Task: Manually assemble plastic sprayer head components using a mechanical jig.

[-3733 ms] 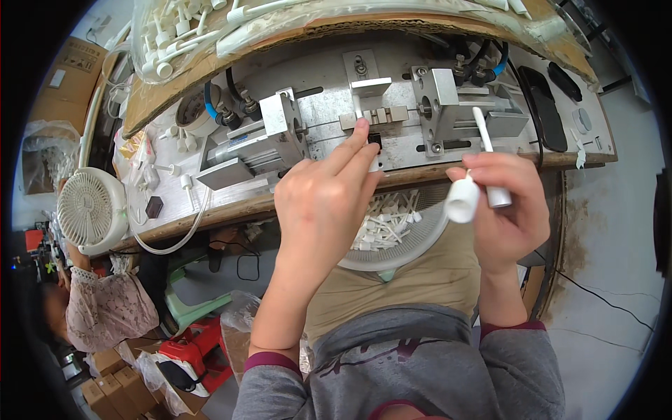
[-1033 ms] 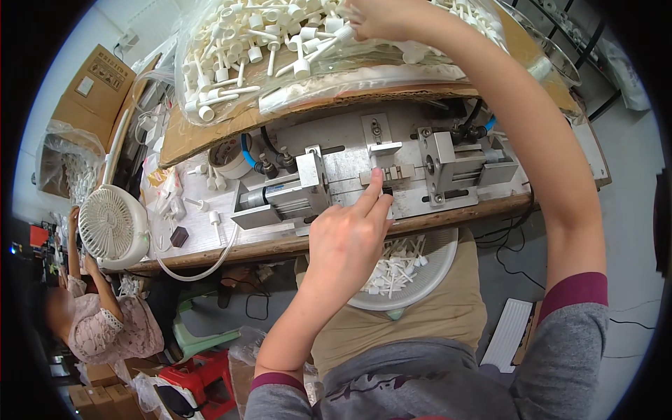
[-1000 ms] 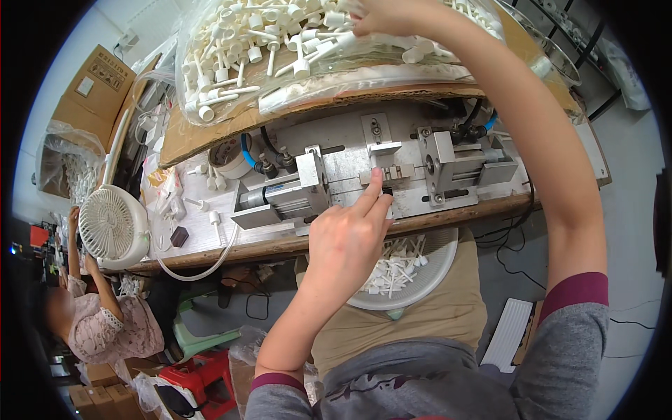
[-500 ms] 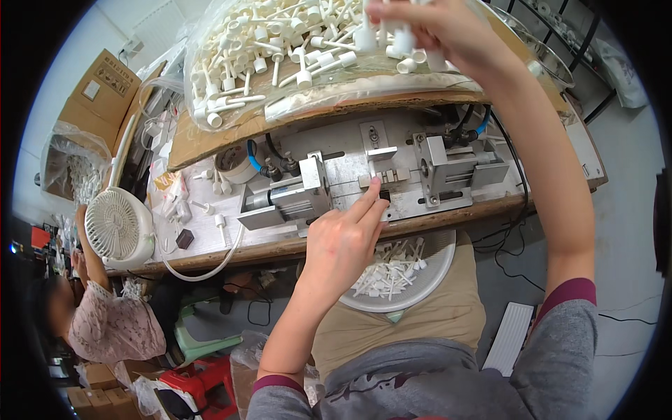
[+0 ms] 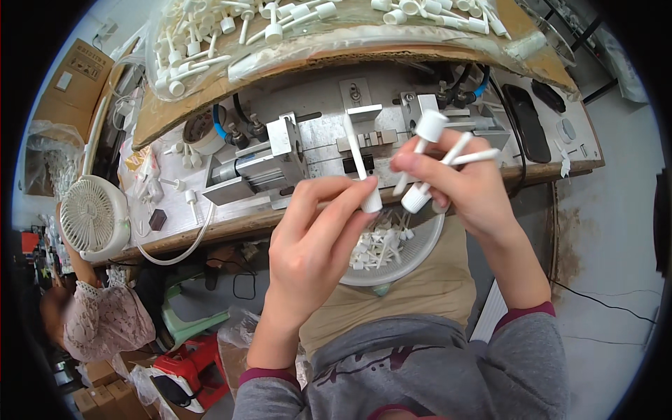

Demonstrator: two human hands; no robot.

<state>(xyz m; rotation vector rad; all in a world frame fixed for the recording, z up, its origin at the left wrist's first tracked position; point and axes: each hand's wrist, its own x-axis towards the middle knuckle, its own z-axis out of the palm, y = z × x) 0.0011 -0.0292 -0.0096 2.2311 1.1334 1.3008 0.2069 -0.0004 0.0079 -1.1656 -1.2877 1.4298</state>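
Midway, by the look of it. Left hand (image 5: 304, 241): thumb and fingers pinch one white plastic piece (image 5: 356, 152), ribbed cap low at the fingertips, slim stem angled up and away. Right hand (image 5: 476, 192): curled round a small bunch of similar white capped stems (image 5: 429, 127), pointing various ways; exact count hidden by fingers. Hands near each other, not touching, at the front edge of the wooden-edged table (image 5: 183, 235).

Beyond the left-hand piece, slotted metal block (image 5: 381, 138) on the silvery fixture plate; stem overlaps it in view, so cannot tell whether anything sits in the slots. Below, pale round basin (image 5: 417, 256) holds many white pieces (image 5: 378, 246), presumably done. Large white heap (image 5: 192, 42) on brown cardboard (image 5: 315, 59), probably the remaining stock: plenty left.
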